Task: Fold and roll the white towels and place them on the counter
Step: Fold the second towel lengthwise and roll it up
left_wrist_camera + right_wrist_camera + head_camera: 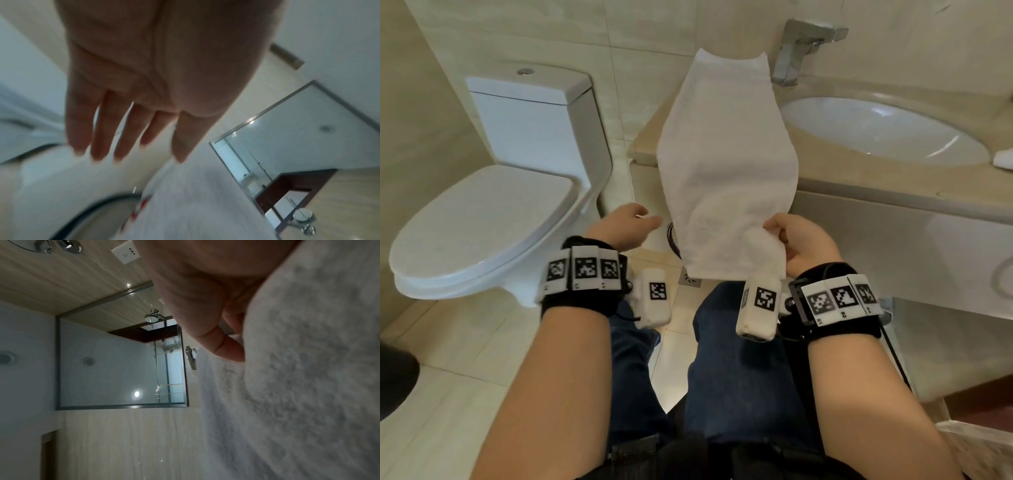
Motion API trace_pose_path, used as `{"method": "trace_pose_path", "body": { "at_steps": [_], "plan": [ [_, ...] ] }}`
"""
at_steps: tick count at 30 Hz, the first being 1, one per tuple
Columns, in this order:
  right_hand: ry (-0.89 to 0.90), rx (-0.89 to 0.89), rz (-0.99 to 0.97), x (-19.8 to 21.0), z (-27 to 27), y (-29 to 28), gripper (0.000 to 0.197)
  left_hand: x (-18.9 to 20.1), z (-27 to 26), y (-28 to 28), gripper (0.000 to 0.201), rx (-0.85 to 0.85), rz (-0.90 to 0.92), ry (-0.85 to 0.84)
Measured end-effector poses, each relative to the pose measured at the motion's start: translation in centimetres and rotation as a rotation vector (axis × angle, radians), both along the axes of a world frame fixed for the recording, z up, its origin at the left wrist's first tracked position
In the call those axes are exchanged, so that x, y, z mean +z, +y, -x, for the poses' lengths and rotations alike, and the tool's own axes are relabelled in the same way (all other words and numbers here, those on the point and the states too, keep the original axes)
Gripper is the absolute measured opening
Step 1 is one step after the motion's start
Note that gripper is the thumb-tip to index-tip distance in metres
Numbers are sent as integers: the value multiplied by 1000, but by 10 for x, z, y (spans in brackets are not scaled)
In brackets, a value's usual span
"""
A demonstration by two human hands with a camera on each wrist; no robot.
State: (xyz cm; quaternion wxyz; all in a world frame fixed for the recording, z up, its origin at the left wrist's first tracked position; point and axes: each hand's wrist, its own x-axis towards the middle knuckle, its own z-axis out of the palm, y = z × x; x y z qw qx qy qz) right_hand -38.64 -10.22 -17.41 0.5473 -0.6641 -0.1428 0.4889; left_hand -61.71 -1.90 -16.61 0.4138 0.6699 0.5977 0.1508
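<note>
While right hand [799, 245] pinches towel [726, 164], left wrist view shows spread fingers [102, 129].

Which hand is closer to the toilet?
Left. The left hand hangs open just beside the toilet; the right hand pinches the white towel farther away, by the counter.

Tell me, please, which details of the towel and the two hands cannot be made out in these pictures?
- Left hand: head view hides its fingers behind its back; left wrist view is motion-blurred.
- White towel: far end's contact with the counter is hidden by the towel itself.
- Right hand: right wrist view shows little beyond the thumb; the towel covers the rest.
</note>
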Motion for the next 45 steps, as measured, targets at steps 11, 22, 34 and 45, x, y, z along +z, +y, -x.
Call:
{"method": "trace_pose_path", "body": {
  "at_steps": [11,22,34,45],
  "plan": [
    [121,150,57,-30,-20,-3,31,-43,-44,11,32,230,-138,-451],
    [-54,140,102,-36,-20,7,8,-46,-37,14,25,285,-75,-690],
    [-107,155,-35,-23,-17,7,7,-50,-32,18,43,370,146,-765],
    [-613,-187,-215,13,-23,15,17,-21,-26,24,15,439,-360,-609]
  ]
}}
